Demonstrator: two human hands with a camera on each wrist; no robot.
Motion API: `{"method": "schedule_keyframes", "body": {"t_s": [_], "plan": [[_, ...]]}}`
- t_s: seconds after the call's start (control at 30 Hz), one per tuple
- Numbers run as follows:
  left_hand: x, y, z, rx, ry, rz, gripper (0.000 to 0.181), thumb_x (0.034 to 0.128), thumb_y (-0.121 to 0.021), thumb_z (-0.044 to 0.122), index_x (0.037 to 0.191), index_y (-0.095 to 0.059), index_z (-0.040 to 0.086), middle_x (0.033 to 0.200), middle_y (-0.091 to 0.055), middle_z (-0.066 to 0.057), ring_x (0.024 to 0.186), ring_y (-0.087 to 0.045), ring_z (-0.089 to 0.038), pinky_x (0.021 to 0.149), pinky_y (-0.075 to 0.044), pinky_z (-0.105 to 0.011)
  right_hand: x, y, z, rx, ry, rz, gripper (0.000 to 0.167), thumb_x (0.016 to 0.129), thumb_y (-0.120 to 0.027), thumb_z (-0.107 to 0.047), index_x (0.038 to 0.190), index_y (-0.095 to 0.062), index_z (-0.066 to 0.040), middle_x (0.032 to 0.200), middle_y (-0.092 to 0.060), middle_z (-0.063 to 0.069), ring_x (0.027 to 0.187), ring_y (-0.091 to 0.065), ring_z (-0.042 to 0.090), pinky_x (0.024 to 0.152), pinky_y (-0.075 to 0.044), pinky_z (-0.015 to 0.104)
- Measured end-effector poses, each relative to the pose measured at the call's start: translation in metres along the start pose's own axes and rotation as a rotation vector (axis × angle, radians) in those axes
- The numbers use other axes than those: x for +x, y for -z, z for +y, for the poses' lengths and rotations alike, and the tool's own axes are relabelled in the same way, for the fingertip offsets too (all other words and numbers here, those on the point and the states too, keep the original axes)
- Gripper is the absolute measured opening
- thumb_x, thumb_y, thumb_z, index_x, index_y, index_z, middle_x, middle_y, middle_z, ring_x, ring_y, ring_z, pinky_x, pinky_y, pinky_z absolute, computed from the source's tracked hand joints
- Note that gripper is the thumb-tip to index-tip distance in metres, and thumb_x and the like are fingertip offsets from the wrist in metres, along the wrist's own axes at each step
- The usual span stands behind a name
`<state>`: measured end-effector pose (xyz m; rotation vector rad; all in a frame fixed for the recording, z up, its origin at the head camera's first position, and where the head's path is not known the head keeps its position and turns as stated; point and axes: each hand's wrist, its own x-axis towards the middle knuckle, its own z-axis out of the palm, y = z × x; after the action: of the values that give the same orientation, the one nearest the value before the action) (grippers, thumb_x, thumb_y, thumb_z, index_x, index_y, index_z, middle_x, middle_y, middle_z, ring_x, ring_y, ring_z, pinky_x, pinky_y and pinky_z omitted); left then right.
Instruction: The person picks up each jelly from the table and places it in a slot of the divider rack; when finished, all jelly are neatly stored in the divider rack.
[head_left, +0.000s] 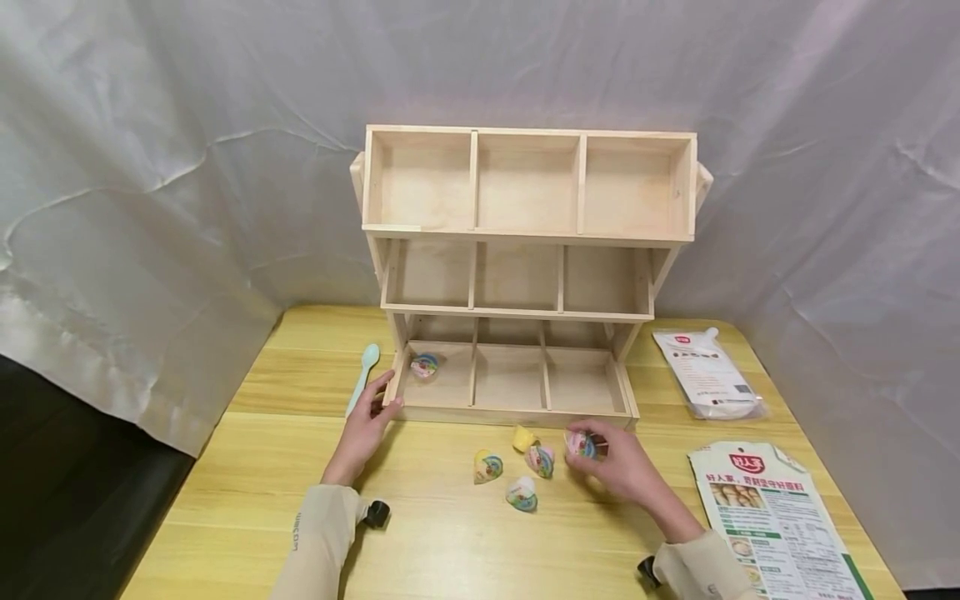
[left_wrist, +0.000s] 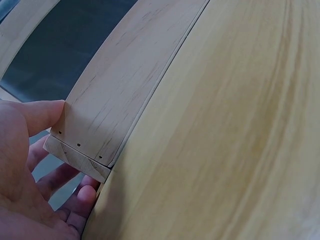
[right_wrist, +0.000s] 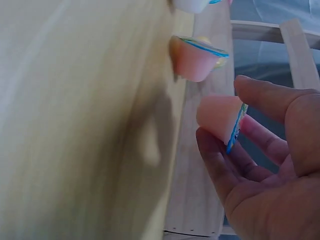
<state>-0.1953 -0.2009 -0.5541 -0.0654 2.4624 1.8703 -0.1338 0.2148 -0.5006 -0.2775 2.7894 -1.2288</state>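
My right hand [head_left: 621, 468] pinches a pink jelly cup [right_wrist: 216, 116] between thumb and fingertips, just above the table in front of the rack. The cup is tilted, its printed lid towards the palm in the right wrist view. With thumb and fingers my left hand [head_left: 363, 437] holds the front left corner of the wooden rack [head_left: 517, 414]. In the lowest tier's left compartment lies one jelly cup [head_left: 423, 367]. Between my hands on the table lie a yellow jelly cup [head_left: 487, 467], another yellow cup [head_left: 524, 438], a pink one [head_left: 540, 460] and a whitish one [head_left: 522, 494].
The rack has three tiers, each split into three compartments. Left of it lies a pale green spoon [head_left: 364, 377]. To the right are a white packet [head_left: 708, 375] and a large printed bag [head_left: 780, 521]. Grey curtain [head_left: 525, 62] hangs behind.
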Motion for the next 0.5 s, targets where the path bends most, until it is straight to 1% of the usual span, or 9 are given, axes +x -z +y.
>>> {"method": "schedule_keyframes", "body": {"t_s": [0.1, 0.23, 0.4, 0.5], "plan": [[0.000, 0.001, 0.000, 0.005, -0.005, 0.001, 0.058, 0.1058, -0.061, 0.026, 0.159, -0.039, 0.027, 0.156, -0.043, -0.014, 0.127, -0.053, -0.034, 0.096, -0.046, -0.034, 0.002, 0.002, -0.003, 0.022, 0.053, 0.027, 0.043, 0.087, -0.084, -0.015, 0.127, -0.070, -0.007, 0.118, -0.071, 0.013, 0.101, -0.068, 0.024, 0.087, -0.060, 0.037], [0.000, 0.001, 0.000, 0.007, -0.002, -0.001, 0.058, 0.1058, -0.061, 0.026, 0.159, -0.040, 0.028, 0.157, -0.043, -0.013, 0.127, -0.053, -0.034, 0.096, -0.046, -0.034, 0.005, 0.001, -0.009, 0.041, 0.117, 0.064, 0.040, 0.087, -0.083, -0.012, 0.125, -0.070, -0.007, 0.117, -0.070, 0.012, 0.104, -0.067, 0.025, 0.090, -0.060, 0.039], [-0.001, 0.001, 0.001, 0.006, 0.002, 0.002, 0.057, 0.1058, -0.061, 0.026, 0.159, -0.040, 0.029, 0.157, -0.043, -0.013, 0.127, -0.053, -0.034, 0.098, -0.045, -0.036, 0.011, -0.001, -0.021, 0.044, 0.156, 0.086, 0.039, 0.091, -0.081, -0.012, 0.127, -0.069, -0.007, 0.122, -0.070, 0.011, 0.110, -0.068, 0.027, 0.093, -0.058, 0.043], [-0.001, 0.001, 0.001, 0.005, -0.006, 0.004, 0.057, 0.1060, -0.061, 0.026, 0.159, -0.039, 0.027, 0.157, -0.043, -0.014, 0.127, -0.053, -0.035, 0.098, -0.046, -0.037, 0.016, -0.003, -0.030, 0.039, 0.171, 0.096, 0.040, 0.091, -0.080, -0.014, 0.129, -0.069, -0.008, 0.123, -0.071, 0.009, 0.109, -0.069, 0.026, 0.093, -0.058, 0.043]]}}
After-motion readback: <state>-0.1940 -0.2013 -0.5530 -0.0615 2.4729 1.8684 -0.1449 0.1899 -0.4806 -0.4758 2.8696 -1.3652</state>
